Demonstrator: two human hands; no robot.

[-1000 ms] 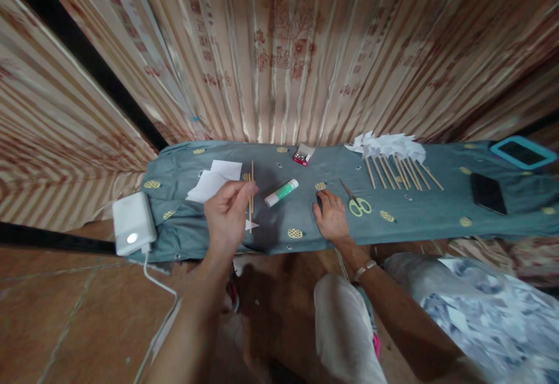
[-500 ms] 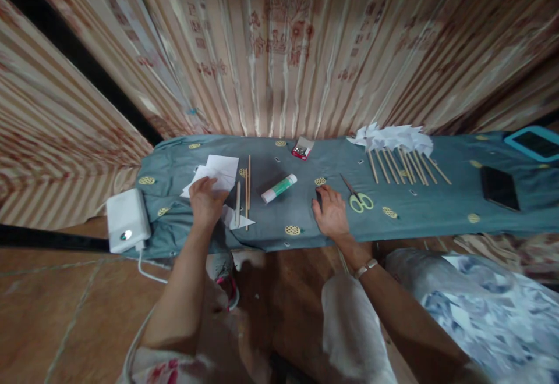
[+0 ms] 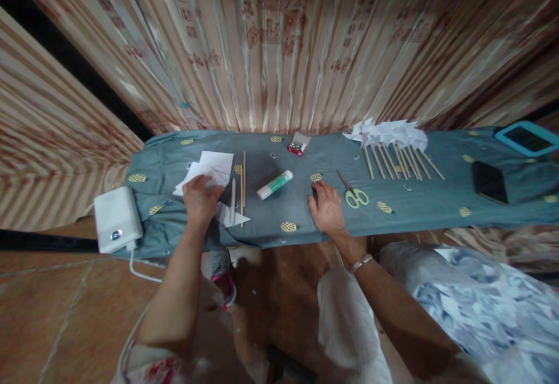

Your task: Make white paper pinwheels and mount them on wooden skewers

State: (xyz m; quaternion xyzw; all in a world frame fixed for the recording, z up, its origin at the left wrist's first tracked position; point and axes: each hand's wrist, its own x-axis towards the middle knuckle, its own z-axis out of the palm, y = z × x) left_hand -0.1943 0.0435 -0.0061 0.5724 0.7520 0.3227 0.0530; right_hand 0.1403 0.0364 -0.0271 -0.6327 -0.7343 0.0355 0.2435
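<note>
My left hand [image 3: 201,201] rests on a small fanned stack of white paper pieces [image 3: 218,166]. Its fingers and thumb are apart, and the fingertips touch the paper. Just right of that hand, a pale pointed stick [image 3: 233,201] lies across a white paper scrap [image 3: 225,215]. Alongside are thin wooden sticks [image 3: 243,183]. My right hand [image 3: 326,206] lies on the cloth with fingers spread and nothing in it. Green-handled scissors [image 3: 356,198] are to its right, and a green and white glue stick [image 3: 275,185] to its left.
Several white paper pinwheels [image 3: 388,134] on wooden sticks lie at the back right. A small red box [image 3: 298,144] of pins sits open behind the glue stick. A white power bank [image 3: 117,219] with a cable, a black phone [image 3: 489,182] and a blue-framed tablet [image 3: 528,138] lie toward the ends.
The view has shifted slightly, so everything appears a little further left and up. Both hands stay at nearly the same places; the left remains on the papers.
</note>
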